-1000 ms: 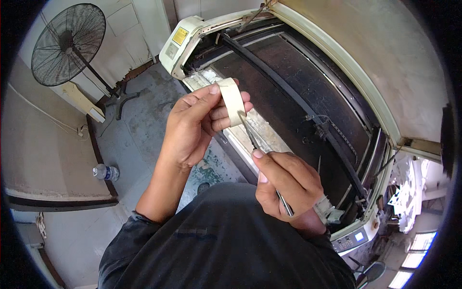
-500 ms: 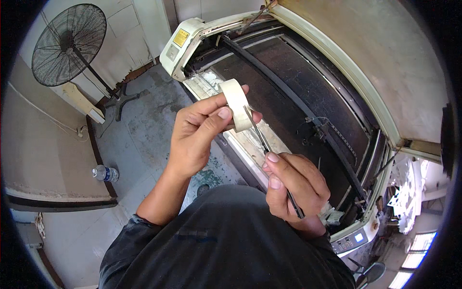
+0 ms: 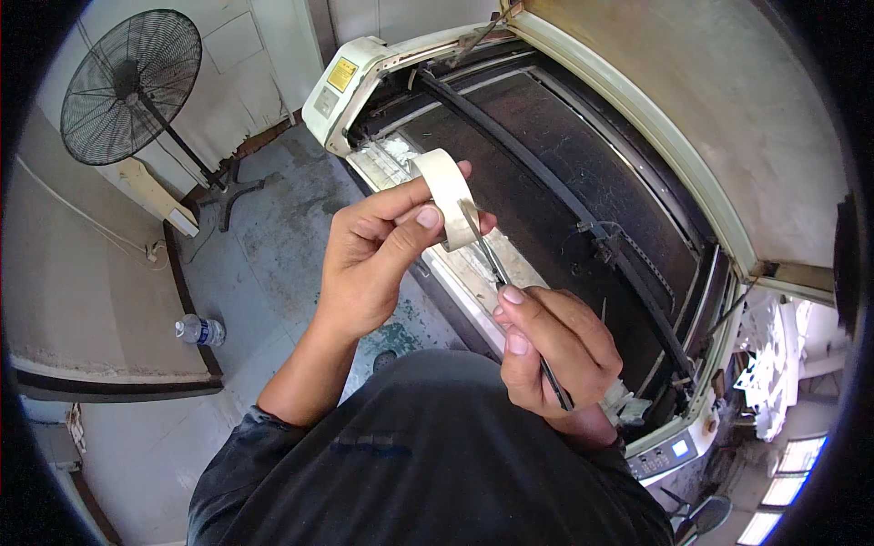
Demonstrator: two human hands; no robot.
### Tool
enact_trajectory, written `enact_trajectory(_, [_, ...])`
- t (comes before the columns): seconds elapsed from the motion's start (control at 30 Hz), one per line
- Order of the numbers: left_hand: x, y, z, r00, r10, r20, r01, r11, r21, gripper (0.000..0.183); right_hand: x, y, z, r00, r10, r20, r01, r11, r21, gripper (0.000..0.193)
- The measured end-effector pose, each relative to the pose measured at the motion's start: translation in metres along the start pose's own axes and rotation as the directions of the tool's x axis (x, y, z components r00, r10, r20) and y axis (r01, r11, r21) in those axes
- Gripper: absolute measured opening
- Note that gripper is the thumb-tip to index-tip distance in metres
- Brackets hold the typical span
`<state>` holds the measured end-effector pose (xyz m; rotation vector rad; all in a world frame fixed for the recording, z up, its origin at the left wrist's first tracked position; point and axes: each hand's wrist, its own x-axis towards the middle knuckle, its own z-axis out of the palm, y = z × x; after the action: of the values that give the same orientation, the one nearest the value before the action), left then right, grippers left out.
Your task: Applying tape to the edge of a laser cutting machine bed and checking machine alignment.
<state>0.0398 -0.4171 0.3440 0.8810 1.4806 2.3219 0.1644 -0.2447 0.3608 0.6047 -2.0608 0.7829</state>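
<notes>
Tape roll, pretty sure, cream-coloured, just above centre frame. Left hand has it pinched between thumb and fingers; right hand is closed around a slim dark tool, tip right at the roll's outer face. I'd guess it's light, fairly stiff, maybe tacky, so hold it by the edges, fingers clear of that tip.

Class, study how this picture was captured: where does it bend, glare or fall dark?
In the head view, black surrounds the round fisheye image; the raised lid shows a curved edge; the windows at lower right glare nearly white; the machine bed looks dark, while the cream ring in the left hand appears bright.
</notes>
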Motion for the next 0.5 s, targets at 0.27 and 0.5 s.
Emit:
enact_trajectory(0.27, [0.0010, -0.0014, 0.0005, 0.999, 0.015, 0.030, -0.012, 0.996, -0.087, 0.045, 0.0016, 0.0018, 0.0005, 1.000, -0.020, -0.014, 0.020, 1.000, -0.001, 0.029])
enact_trajectory(0.5, [0.0019, -0.0003, 0.0007, 0.999, 0.023, 0.041, -0.020, 0.997, -0.072, 0.045, 0.0000, 0.0040, -0.0003, 1.000, -0.018, -0.019, 0.018, 1.000, -0.002, 0.030])
